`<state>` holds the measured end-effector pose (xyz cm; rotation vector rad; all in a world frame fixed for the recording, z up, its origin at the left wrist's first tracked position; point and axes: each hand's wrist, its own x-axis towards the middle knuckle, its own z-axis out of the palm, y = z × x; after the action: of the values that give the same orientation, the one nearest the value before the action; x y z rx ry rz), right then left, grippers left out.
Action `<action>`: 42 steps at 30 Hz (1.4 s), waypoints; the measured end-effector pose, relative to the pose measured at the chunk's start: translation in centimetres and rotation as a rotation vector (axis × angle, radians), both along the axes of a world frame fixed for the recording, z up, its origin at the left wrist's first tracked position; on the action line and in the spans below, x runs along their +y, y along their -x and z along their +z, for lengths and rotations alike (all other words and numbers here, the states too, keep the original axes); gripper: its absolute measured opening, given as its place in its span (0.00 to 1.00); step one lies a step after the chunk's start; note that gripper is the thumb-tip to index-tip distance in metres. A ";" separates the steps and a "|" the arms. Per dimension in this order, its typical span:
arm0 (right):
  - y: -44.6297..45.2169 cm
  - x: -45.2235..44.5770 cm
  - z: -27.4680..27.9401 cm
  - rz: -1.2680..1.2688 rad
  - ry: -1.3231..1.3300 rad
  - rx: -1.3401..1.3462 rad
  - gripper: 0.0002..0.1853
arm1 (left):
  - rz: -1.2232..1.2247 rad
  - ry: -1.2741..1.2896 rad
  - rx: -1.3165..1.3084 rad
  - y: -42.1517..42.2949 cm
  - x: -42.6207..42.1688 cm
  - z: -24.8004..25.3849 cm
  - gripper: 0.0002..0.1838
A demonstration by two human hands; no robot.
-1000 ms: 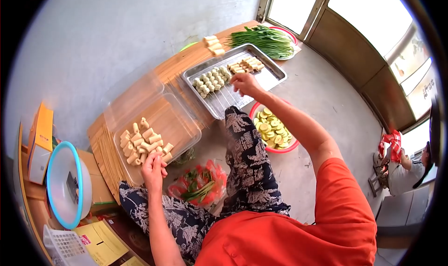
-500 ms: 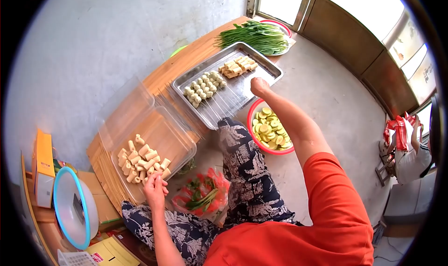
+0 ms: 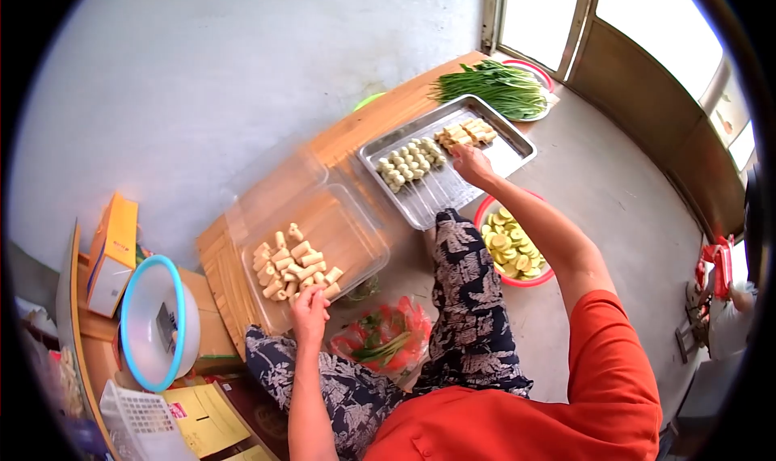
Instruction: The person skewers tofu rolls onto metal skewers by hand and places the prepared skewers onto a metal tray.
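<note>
Left hand: the person's left hand [image 3: 309,314] is at the near edge of the loose beige pieces [image 3: 295,260], its fingers drawn close together; whether a piece sits between them cannot be told.
Right hand: the right hand [image 3: 472,165] reaches over the metal tray [image 3: 515,151] to the near side of the packed beige pieces [image 3: 466,135]; the fingers are bunched narrow, and whether they grip a stick or a piece cannot be told.
Loose pieces: heaped in the near part of the clear container [image 3: 356,218], on the left end of the wooden table [image 3: 404,101].
Tray: the packed beige pieces lie in its far part, with pale balls [image 3: 411,163] just to their left and thin sticks [image 3: 440,192] running from the balls toward the near edge.
Step in hand: judging by the hands, pieces are being handled at two places at once, the right hand arranging or placing at the tray while the left attends to the heap.
Next move: it would call for a light release or adjustment by the right fingers, without disturbing the neighbouring balls, and a firm pinch on one loose piece by the left.
Floor: green slices [image 3: 511,247] fill a red-rimmed basin [image 3: 552,277] near the right forearm.
</note>
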<state>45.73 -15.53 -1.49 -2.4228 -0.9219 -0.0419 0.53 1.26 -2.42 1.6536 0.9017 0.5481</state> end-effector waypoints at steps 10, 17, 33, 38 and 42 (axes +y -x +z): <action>14.6 11.5 3.9 0.527 -0.174 0.093 0.12 | 0.065 -0.014 -0.274 2.3 4.2 6.4 0.11; 21.7 14.5 -2.9 0.653 0.142 0.269 0.09 | 0.258 0.242 -0.483 4.0 8.1 2.9 0.12; 33.6 21.2 -5.3 1.021 0.073 -0.026 0.15 | 0.384 0.468 -0.827 7.2 9.9 3.8 0.12; 27.9 19.3 -2.7 0.891 -0.053 0.097 0.13 | 0.374 0.478 -0.817 7.0 9.7 4.1 0.12; 20.3 17.4 -3.1 0.523 -0.263 0.108 0.10 | 0.359 0.462 -0.799 6.9 9.3 4.3 0.12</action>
<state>25.43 1.87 -4.62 -1.8675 -1.3742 0.1485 -6.40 10.55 1.89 0.7382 0.6441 1.0574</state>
